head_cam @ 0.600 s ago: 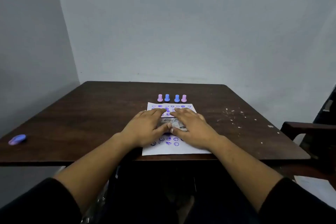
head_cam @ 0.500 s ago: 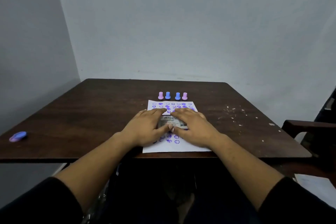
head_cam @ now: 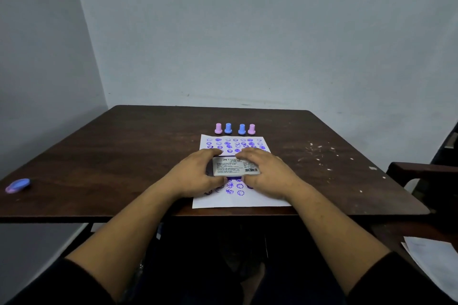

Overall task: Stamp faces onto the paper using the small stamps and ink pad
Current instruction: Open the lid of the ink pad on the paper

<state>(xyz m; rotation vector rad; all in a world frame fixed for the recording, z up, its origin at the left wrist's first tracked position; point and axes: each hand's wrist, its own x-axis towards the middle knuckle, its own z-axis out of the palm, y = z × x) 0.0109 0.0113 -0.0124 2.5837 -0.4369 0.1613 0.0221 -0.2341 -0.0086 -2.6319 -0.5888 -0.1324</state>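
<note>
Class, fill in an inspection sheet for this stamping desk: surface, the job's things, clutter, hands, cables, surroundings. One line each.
Surface: dark wooden table, white flecks on its right part.
Job's things: paper covered in purple stamped faces; ink pad on it, label up; four small stamps, pink, blue, blue, pink, in a row beyond the paper.
Clutter: blue and pink oval object near the table's left edge.
Hands: left hand and right hand grip the ink pad's two ends.
Cables: nothing seen.
Surroundings: plain walls; dark chair arm and loose sheets at right.
</note>
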